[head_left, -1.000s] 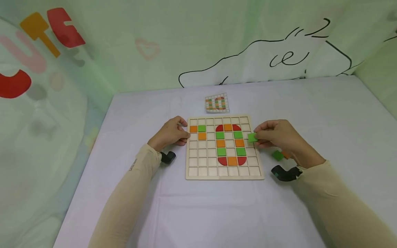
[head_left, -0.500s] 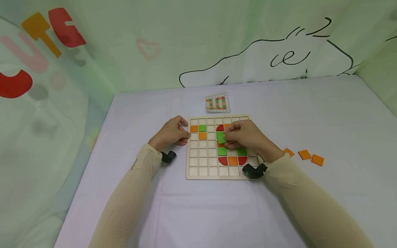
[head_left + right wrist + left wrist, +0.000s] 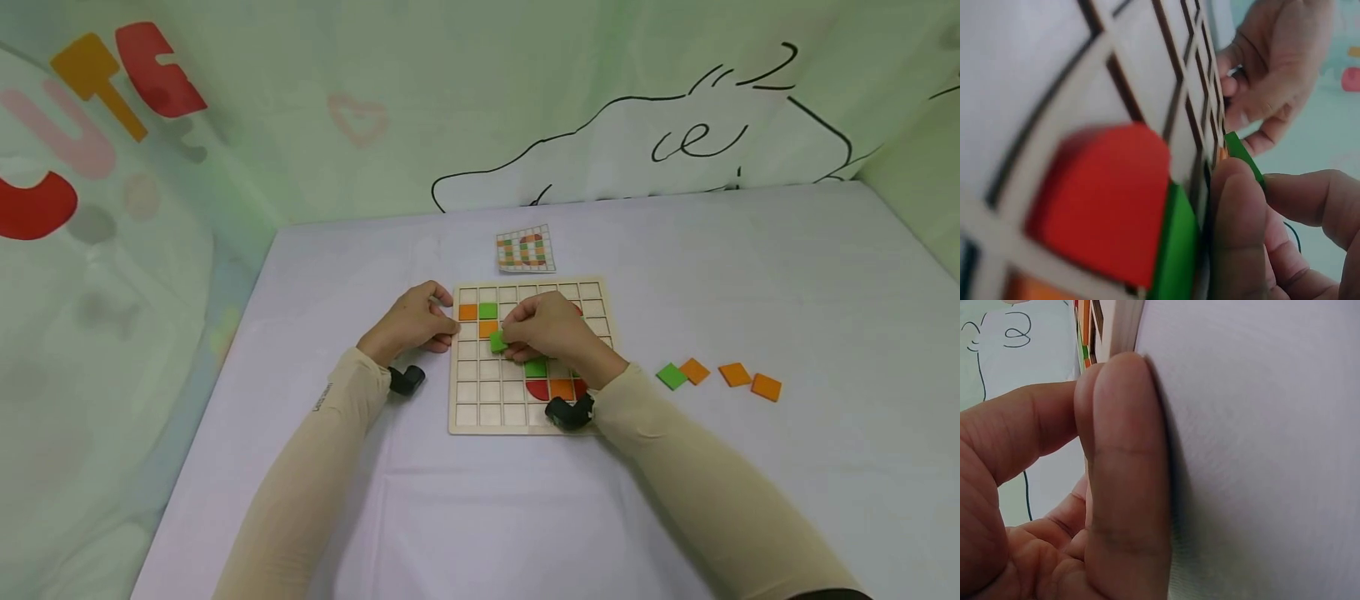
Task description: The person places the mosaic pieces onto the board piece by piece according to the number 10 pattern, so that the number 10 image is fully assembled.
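A wooden grid board (image 3: 468, 414) lies on the table, with orange, green and red pieces set in some of its squares. At its left edge is my left hand (image 3: 411, 321), fingers bent and thumb on the rim; the left wrist view shows its fingertips (image 3: 1124, 375) right at the board's side. My right hand (image 3: 551, 327) pinches a green square tile (image 3: 498, 342) between thumb and fingers, low over the board just below an orange tile (image 3: 488, 329). In the right wrist view the pinched tile stands tilted. The right hand hides part of the pattern in the head view.
A small printed pattern card (image 3: 525, 249) lies behind the board. To the right on the white tablecloth (image 3: 750, 483) are a loose green tile (image 3: 672, 376) and several orange tiles (image 3: 735, 374). A drawn-on curtain (image 3: 360, 167) rises behind the table.
My right hand has carried the green tile leftward from the board's right edge, across the pattern, to the left-middle squares. The left hand stays in place at the left edge.
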The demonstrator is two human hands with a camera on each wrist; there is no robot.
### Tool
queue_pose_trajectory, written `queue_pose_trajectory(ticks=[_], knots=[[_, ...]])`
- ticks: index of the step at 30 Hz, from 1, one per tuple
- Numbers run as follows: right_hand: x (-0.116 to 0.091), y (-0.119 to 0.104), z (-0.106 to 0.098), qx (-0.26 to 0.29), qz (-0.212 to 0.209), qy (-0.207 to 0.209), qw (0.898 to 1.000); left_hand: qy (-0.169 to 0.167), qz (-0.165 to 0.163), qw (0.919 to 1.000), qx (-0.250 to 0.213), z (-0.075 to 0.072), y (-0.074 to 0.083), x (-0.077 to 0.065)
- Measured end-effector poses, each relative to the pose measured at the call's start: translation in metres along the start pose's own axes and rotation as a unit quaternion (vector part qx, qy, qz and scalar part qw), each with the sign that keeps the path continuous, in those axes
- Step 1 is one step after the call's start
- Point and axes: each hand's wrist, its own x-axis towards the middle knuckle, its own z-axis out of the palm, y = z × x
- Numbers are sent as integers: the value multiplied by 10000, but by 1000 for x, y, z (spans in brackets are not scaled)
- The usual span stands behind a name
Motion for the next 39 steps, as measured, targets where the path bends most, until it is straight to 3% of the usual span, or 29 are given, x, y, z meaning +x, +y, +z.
queue_pose_trajectory(ticks=[17,39], knots=[[-2,-2,18,-125,19,285,9995,25,-22,10000,-19,0,-2,5],[2,1,21,-574,-212,255,9978,19,52,10000,-51,-1,-3,3]])
